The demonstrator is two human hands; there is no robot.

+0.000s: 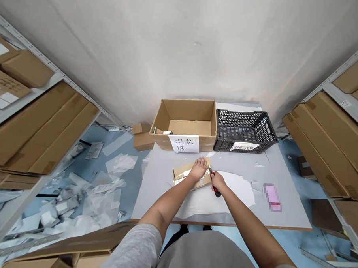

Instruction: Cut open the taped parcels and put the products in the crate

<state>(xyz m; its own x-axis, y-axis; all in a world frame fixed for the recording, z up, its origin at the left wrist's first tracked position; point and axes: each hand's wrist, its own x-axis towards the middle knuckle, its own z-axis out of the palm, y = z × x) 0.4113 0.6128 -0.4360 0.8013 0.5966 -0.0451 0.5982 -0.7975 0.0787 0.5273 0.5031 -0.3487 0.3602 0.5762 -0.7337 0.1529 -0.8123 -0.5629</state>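
Note:
A small, flat cardboard box (pixel 180 174) with shiny tape lies slightly tilted on the table. My left hand (pixel 199 169) rests flat on top of it, fingers stretched out towards its far edge. In my right hand (pixel 217 180) is a box cutter (pixel 216 192) with a red and black handle. Its front end meets the box's right end, close to my left fingertips; the blade itself is too small to see clearly. Under the box and both hands spreads a white sheet (pixel 232 191).
Behind the hands stand an open cardboard carton (pixel 161 141) with a paper label and a black plastic crate (pixel 222 145). A pixelated pink item (pixel 272 197) lies on the table (pixel 294 218) at right. Shelves with boxes flank both sides. Paper scraps (pixel 105 190) litter the left floor.

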